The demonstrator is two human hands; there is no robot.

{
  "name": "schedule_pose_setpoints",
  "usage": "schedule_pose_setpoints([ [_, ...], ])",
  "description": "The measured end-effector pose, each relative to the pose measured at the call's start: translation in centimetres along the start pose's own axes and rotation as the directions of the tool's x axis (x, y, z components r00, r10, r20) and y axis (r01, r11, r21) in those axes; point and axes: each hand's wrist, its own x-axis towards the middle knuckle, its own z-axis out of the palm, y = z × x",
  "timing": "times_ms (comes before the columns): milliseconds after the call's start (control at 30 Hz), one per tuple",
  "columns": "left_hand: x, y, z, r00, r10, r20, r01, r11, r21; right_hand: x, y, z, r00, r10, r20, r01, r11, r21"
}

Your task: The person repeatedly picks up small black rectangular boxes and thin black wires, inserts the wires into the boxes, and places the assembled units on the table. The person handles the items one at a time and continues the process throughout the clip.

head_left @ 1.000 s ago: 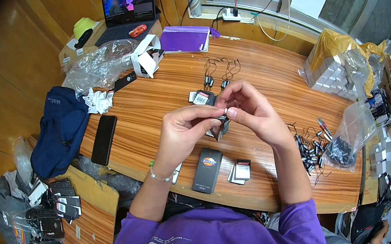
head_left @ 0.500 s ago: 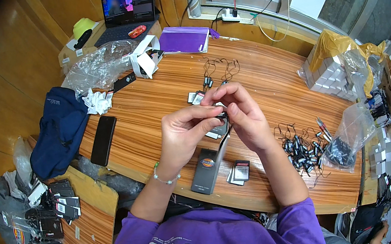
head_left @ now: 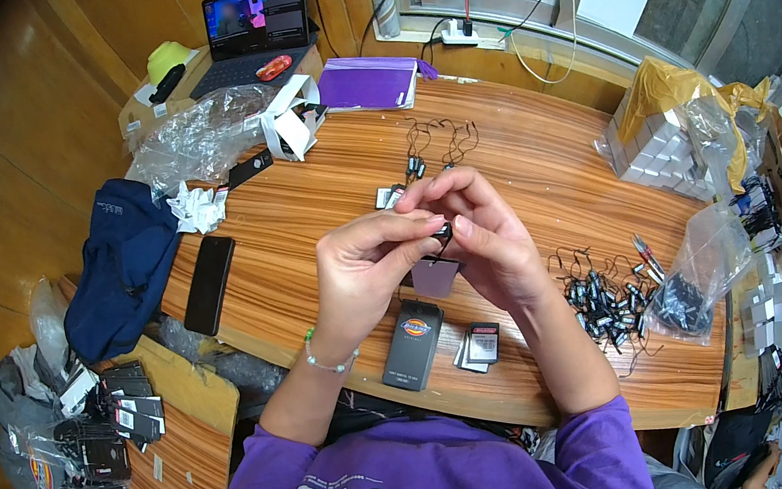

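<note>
My left hand and my right hand meet over the middle of the table, both pinching the black clasp of a tag cord between thumb and fingertips. From it hangs a greyish hang tag, just below my fingers. Under my hands lies a stack of dark hang tags with an oval emblem. To its right sits a small fanned stack of black-and-white cards. Past my fingertips are corded tags, partly hidden by my hands, their black cords stretched away from me.
A tangled pile of black tag cords lies at right, beside a plastic bag and a cutter-like tool. White boxes stand far right. At left are a phone, a navy cap-like cloth item and bundled tags.
The hanging tag has turned from edge-on to show its flat face and sits higher, uncovering the tag stack below. Both hands stay nearly in place, still pinching.
</note>
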Motion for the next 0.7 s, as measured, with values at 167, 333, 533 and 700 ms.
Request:
schedule_pose_setpoints([
  [167,0.1,0.1,-0.2,1.0,0.009,-0.002,-0.009,0.999,0.035,-0.1,-0.1,0.5,0.998,0.051,-0.033,-0.05,0.997,0.055],
  [333,0.2,0.5,0.2,1.0,0.013,0.001,-0.013,0.999,0.038,0.1,0.2,0.2,0.998,0.059,-0.028,-0.057,0.996,0.066],
  [533,1.5,0.8,-1.1,0.969,0.237,0.065,-0.239,0.847,0.474,0.4,-0.2,-2.4,0.996,0.007,-0.087,-0.025,0.976,-0.216],
  [700,2.7,0.1,-1.0,0.959,0.259,0.114,-0.273,0.742,0.612,0.4,0.2,-2.1,0.938,0.341,-0.066,-0.345,0.889,-0.301],
])
